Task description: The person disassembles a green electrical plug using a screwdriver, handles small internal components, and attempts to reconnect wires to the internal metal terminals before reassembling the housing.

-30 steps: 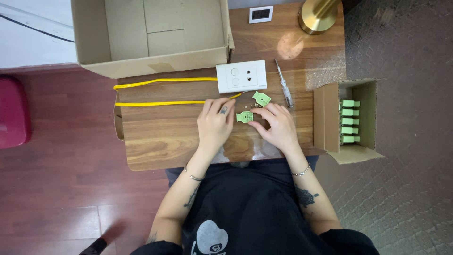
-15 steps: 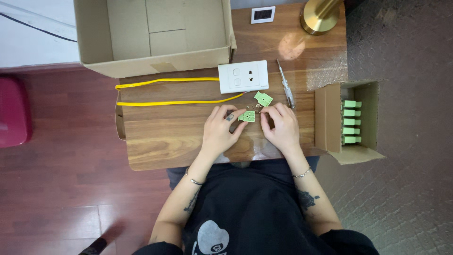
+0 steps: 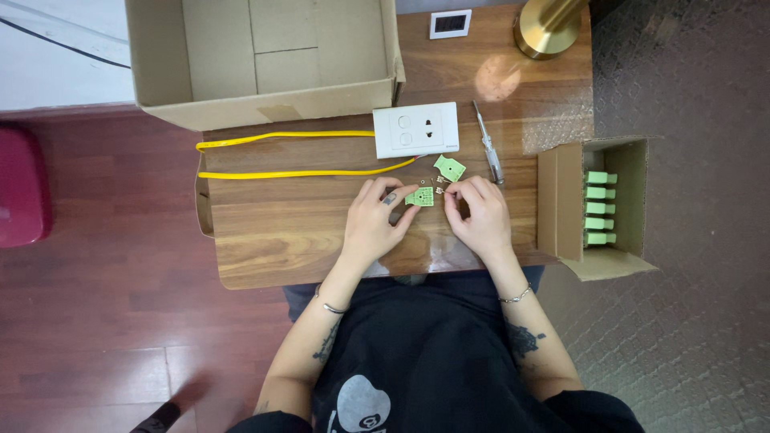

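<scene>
My left hand (image 3: 375,220) pinches a small light-green plastic piece (image 3: 420,196) against the wooden table (image 3: 273,232). Just to its right, my right hand (image 3: 479,215) has its fingertips closed on a tiny metal part (image 3: 442,189) at the green piece's edge. A second green piece (image 3: 450,167) lies loose a little further back. Behind both sits a white wall socket plate (image 3: 415,128), with a yellow cable (image 3: 289,155) running off to the left from it. A thin screwdriver (image 3: 487,151) lies right of the socket.
A large open cardboard box (image 3: 265,60) fills the table's back left. A small open carton (image 3: 597,208) with several green pieces stands at the right edge. A brass lamp base (image 3: 548,28) and a small white frame (image 3: 450,23) are at the back. A red seat (image 3: 20,188) is far left.
Both hands have drawn closer together around the green piece, and the right fingertips have come up to its right edge. The other things have not moved.
</scene>
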